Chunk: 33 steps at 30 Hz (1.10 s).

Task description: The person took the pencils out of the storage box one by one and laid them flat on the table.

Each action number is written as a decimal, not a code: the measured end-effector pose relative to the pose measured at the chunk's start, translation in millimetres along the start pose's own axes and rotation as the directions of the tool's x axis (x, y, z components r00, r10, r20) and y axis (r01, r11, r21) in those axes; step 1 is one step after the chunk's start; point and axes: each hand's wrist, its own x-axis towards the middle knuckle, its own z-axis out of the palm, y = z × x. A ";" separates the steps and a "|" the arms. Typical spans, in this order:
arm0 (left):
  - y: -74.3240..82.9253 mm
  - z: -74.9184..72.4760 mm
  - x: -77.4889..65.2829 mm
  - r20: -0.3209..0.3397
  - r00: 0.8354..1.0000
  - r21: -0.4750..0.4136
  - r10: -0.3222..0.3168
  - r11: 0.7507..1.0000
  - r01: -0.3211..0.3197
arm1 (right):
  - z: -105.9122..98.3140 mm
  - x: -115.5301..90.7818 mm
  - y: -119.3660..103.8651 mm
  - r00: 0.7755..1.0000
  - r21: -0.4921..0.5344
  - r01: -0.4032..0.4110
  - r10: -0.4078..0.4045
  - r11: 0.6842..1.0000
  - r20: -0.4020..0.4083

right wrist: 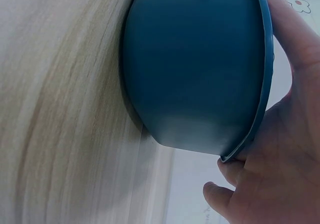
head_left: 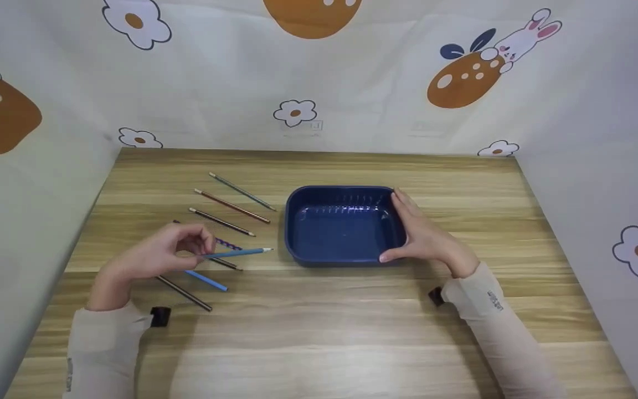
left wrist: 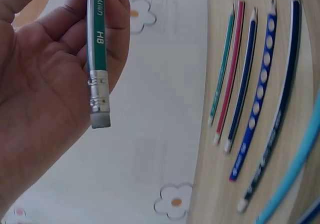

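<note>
My left hand (head_left: 153, 252) pinches a green pencil (left wrist: 97, 49) above the table, left of the blue plastic basin (head_left: 335, 262). In the left wrist view its grey eraser end and metal band show, with "HB" printed on the barrel; in the head view its other end points right, toward the basin. My right hand (head_left: 430, 238) grips the basin's right end, thumb at the front corner and fingers at the back corner. The basin stands upright on the table and its inside shows nothing in it. The right wrist view shows the basin's outer wall (right wrist: 200, 69) close up.
Several pencils lie slantwise in a row under and beyond the left hand, among them a teal one (head_left: 241, 191), a red one (head_left: 232, 205), a blue dotted one (left wrist: 260, 89) and a light blue one (head_left: 206, 280). Patterned cloth (head_left: 374, 72) encloses the wooden table (head_left: 341, 343).
</note>
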 end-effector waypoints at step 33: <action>-86.0 -8.6 -122.2 0.033 0.979 -0.096 -0.200 0.975 0.202 | 0.0 0.9 1.5 1.000 -0.002 0.011 -0.011 1.000 -0.012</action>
